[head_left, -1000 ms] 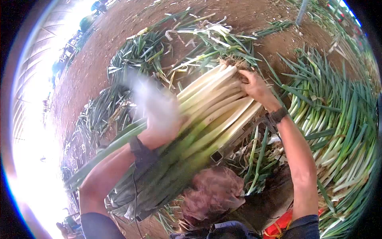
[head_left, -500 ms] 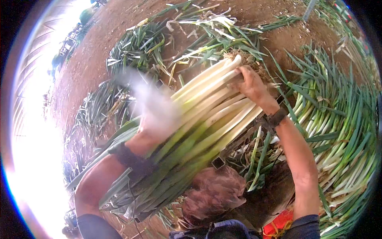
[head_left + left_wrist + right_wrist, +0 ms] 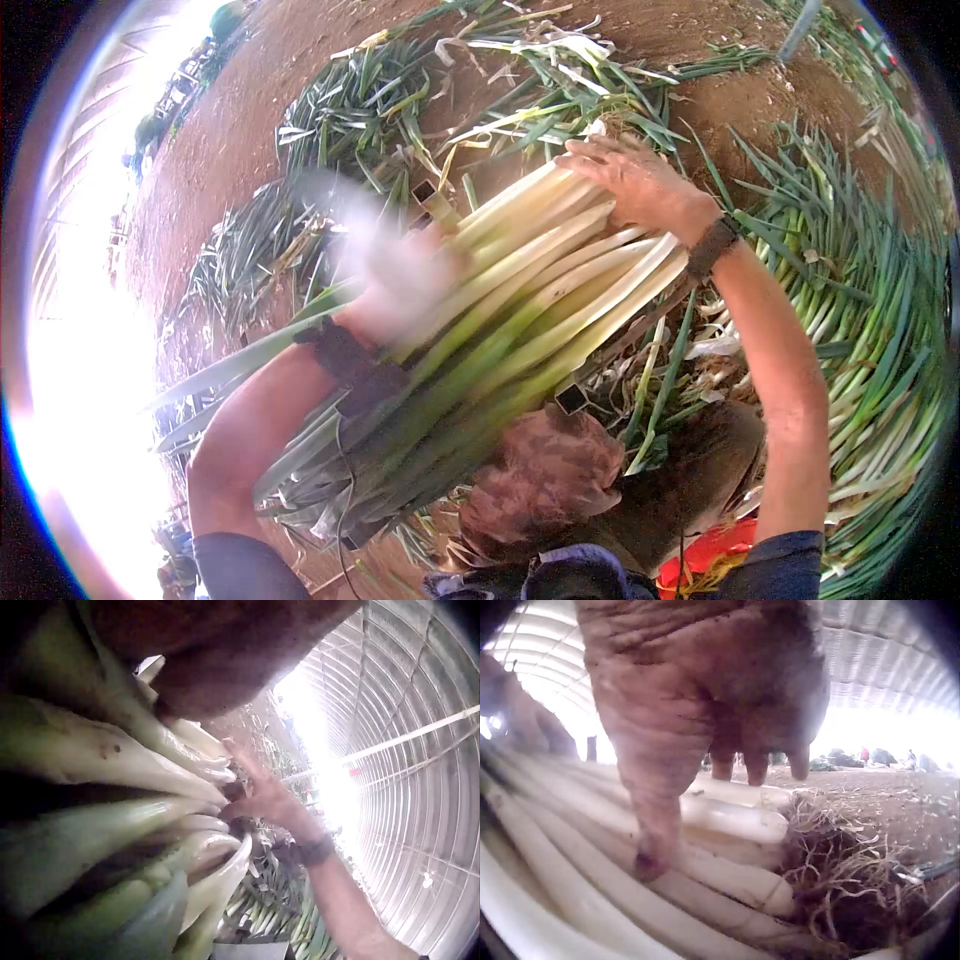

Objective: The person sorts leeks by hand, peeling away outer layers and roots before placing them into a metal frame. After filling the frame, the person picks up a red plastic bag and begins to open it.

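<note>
A thick bundle of large green onions (image 3: 540, 290) lies slantwise before me, white root ends up to the right and green leaves down to the left. My right hand (image 3: 645, 185) rests across the root ends with extended fingers. In the right wrist view its thumb (image 3: 656, 832) presses on a white stalk, and the other fingers point down on the far side. Tangled roots (image 3: 855, 877) spread beyond the stalk ends. Over the bundle's left side lies my left hand (image 3: 405, 270), blurred by a pale smear; its fingers are hidden in the left wrist view.
Square metal tube ends (image 3: 572, 400) show beside the bundle. A large heap of green onions (image 3: 850, 330) lies on the right. Cut leaves (image 3: 350, 120) are piled on the bare soil (image 3: 270, 110) to the far left. A metal pole (image 3: 800, 30) stands at the back right.
My right hand has gone from fingering the root ends at their right side to lying stretched across them. The left hand has stayed on the bundle, shifting slightly.
</note>
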{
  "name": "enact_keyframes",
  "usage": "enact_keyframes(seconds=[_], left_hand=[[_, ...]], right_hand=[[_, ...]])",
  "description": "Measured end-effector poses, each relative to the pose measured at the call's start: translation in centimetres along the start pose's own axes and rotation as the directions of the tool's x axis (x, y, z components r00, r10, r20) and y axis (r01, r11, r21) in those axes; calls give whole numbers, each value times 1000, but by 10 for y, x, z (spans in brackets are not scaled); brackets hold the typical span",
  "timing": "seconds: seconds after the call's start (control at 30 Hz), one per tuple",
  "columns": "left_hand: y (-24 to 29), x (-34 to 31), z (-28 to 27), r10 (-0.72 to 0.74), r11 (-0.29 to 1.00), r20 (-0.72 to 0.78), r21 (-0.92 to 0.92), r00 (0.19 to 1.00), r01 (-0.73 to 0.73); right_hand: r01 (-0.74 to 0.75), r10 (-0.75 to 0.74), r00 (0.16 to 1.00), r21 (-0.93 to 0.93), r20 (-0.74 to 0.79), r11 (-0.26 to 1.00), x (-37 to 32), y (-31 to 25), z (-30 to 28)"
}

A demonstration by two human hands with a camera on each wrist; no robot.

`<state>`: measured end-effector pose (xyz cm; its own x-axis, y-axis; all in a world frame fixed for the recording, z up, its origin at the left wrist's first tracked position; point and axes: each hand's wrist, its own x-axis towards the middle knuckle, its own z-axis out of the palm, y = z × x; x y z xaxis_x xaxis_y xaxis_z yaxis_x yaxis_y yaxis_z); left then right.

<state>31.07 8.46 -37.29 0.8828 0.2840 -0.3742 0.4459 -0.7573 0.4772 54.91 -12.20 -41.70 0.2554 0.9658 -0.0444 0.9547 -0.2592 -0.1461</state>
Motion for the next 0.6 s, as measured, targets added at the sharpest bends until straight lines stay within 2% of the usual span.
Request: enact_keyframes(seconds=[0.03,0.07,0.1,0.13,0.17,0.23,0.3,0.37,0.4,0.47,0.53,0.6], left_hand=[[-2,-1,3,-3,1000,5,-5,1000,3],[-2,-1,4,15,996,52,85,999,-19],[-3,-2,3,26,984,94,174,995,-42],[4,-4,-3,57,960,139,264,989,-92],[6,-5,-4,56,960,138,265,989,-91],[9,-5,-3,10,949,207,305,978,-74],[9,-7,1,20,958,200,276,980,-76],[9,-8,5,31,964,188,255,982,-80],[9,-8,6,37,951,168,297,985,-87],[6,-9,12,54,937,154,335,987,-104],[1,-11,17,146,908,121,377,982,-182],[-7,-4,21,151,888,119,421,981,-187]], right_hand=[[43,-39,999,-172,27,984,-2,2,0],[48,-41,998,-206,40,977,2,3,2],[50,-42,998,-208,39,977,2,5,10],[71,-80,996,-222,-30,972,3,3,16],[87,-113,988,-237,-100,968,3,4,21],[55,-73,995,-219,-75,974,-2,4,26],[24,-34,998,-202,-45,979,-7,0,26],[-10,13,991,22,-130,1000,-9,0,27],[-11,14,991,24,-132,1000,-6,0,29],[18,-40,985,-132,-170,991,0,1,32],[14,-43,979,-144,-201,989,-9,-1,34],[29,-77,950,-162,-303,986,-8,1,43]])
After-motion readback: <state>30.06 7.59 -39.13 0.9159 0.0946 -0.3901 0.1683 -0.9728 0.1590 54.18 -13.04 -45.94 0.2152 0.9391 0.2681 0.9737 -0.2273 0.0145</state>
